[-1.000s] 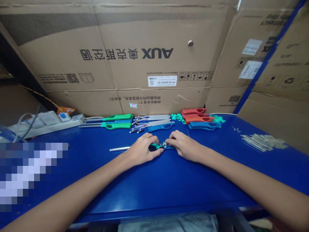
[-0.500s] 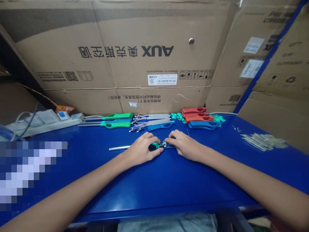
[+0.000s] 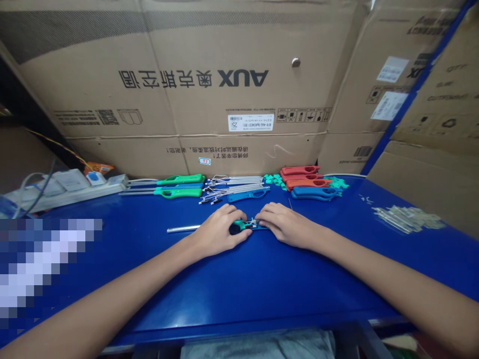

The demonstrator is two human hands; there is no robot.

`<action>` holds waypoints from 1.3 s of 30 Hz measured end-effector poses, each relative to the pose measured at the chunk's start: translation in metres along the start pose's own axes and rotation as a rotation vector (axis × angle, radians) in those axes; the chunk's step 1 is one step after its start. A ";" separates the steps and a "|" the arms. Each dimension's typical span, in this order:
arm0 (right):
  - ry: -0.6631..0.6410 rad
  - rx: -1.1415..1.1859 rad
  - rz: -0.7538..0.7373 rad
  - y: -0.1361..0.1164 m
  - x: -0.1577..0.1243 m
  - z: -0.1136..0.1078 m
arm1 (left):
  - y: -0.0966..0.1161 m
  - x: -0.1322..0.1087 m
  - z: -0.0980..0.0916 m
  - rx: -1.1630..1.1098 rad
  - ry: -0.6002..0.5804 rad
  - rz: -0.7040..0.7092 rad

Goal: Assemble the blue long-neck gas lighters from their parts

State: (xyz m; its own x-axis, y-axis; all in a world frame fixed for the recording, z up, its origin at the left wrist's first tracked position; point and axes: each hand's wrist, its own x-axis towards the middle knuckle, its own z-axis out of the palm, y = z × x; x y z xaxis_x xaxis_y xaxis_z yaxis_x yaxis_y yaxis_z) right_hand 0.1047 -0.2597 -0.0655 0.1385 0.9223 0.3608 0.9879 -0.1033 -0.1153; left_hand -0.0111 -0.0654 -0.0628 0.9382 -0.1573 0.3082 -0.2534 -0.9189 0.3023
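1. Fingers point(image 3: 238, 215) of the left hand point(image 3: 219, 229) were curled, with thumb and index closed about a green plastic ring-shaped piece point(image 3: 241, 225), probably to steady it from both sides.
2. Right hand point(image 3: 288, 224): thumb and index were drawn together at small white-and-metal fittings point(image 3: 253, 222); whether they pinched one or merely touched it, I could not tell. Its other fingers were bent in, likely to keep the tips precise.
3. Beneath both sets of fingertips lay a narrow blue plastic handle shell point(image 3: 263, 229), low over the glossy blue table point(image 3: 239, 284), its middle in the gap between the hands and its right end under the right fingers.
4. A slim silver metal tube point(image 3: 183, 229) stuck out left, beyond the left hand, which hid any join.
5. Thin silver rods with white wires point(image 3: 239, 188), bright green handles point(image 3: 183, 192) and red plastic handles point(image 3: 299, 171) sat along the back, grouped by kind, seemingly for easy reach.
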 end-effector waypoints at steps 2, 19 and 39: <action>-0.004 0.021 0.003 0.000 0.000 0.000 | 0.000 0.000 0.000 0.010 -0.008 -0.008; 0.058 0.252 0.141 -0.006 0.000 -0.005 | 0.003 -0.002 -0.002 0.059 0.008 -0.001; 0.079 0.231 0.071 -0.003 -0.001 -0.006 | 0.004 -0.005 -0.002 0.123 0.043 0.061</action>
State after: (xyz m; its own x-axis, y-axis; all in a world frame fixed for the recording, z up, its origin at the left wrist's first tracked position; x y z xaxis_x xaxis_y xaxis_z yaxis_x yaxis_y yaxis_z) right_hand 0.1016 -0.2620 -0.0598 0.2212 0.8827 0.4146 0.9348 -0.0708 -0.3481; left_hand -0.0170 -0.0672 -0.0610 0.9103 -0.2013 0.3617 -0.2766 -0.9459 0.1697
